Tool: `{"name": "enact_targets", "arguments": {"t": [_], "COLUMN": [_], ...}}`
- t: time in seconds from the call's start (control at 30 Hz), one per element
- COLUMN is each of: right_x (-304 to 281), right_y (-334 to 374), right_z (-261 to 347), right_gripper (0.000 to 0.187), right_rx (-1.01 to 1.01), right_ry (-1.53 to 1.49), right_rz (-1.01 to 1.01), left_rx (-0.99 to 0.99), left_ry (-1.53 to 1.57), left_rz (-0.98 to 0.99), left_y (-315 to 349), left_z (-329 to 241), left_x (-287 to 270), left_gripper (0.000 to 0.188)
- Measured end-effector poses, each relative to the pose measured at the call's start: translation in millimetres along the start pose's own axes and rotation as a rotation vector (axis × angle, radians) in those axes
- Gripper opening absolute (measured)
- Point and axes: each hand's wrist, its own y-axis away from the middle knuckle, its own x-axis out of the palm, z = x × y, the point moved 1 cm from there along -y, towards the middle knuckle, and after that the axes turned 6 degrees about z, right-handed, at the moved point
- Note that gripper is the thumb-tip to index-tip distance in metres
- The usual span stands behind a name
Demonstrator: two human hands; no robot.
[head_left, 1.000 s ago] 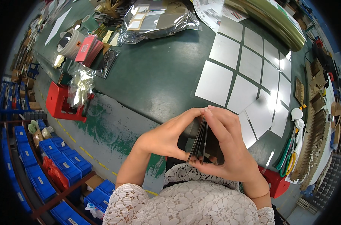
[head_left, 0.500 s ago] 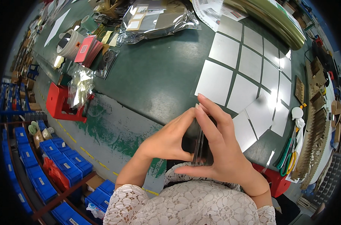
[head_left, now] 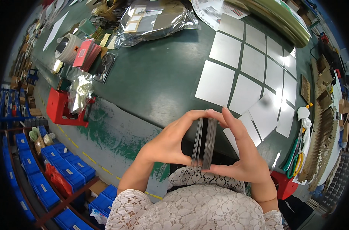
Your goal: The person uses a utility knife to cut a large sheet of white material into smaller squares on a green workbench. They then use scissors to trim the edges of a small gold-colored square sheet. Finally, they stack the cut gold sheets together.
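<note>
Between my hands, in front of my body, a stack of thin dark sheets (head_left: 209, 143) stands on edge. It is split by a narrow gap, with a few loosely spread sheets on the left and a denser block on the right. My left hand (head_left: 168, 142) curves round the left side, fingers over the far edge and thumb at the near edge. My right hand (head_left: 249, 157) grips the stack's far and near edges with fingers and thumb, its palm apart from the sheets. Beyond, silver square sheets (head_left: 214, 81) lie in rows on the green table (head_left: 155, 73), some tilted and overlapping.
At the back lie a plastic-wrapped package (head_left: 155, 23) and a roll of yellowish film (head_left: 270, 15). Left are a white bucket (head_left: 69, 48), pink cards (head_left: 82, 55) and a red stool (head_left: 59, 107). Green-handled scissors (head_left: 291, 157) lie right; blue bins (head_left: 48, 188) stand lower left.
The stack has turned so more of its edges show, and a gap has opened in it. My right hand has moved right, its fingers now wider apart.
</note>
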Motion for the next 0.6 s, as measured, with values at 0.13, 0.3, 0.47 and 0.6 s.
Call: {"name": "enact_targets", "arguments": {"t": [0.13,0.3,0.47,0.6], "right_x": [0.9,-0.2,-0.3,-0.4], "right_y": [1.6,2.8,3.8,4.5], "right_z": [-2.6,-5.2,-7.5,-8.6], "right_gripper": [0.102,0.098,0.099,0.103], "right_rx": [-0.023,-0.04,-0.064,-0.062], "right_ry": [-0.021,-0.09,-0.105,-0.117], "right_rz": [-0.009,0.003,0.006,0.004], "left_rx": [-0.013,0.016,0.0,-0.015], "left_ry": [0.009,0.093,0.093,0.134], "left_rz": [0.009,0.022,0.031,0.03], "left_y": [-0.7,-2.5,-1.0,-1.3], "left_z": [-1.4,2.0,4.2,4.1], "left_x": [-1.5,-0.9,-1.0,-0.2], "left_gripper": [0.101,0.1,0.1,0.101]}}
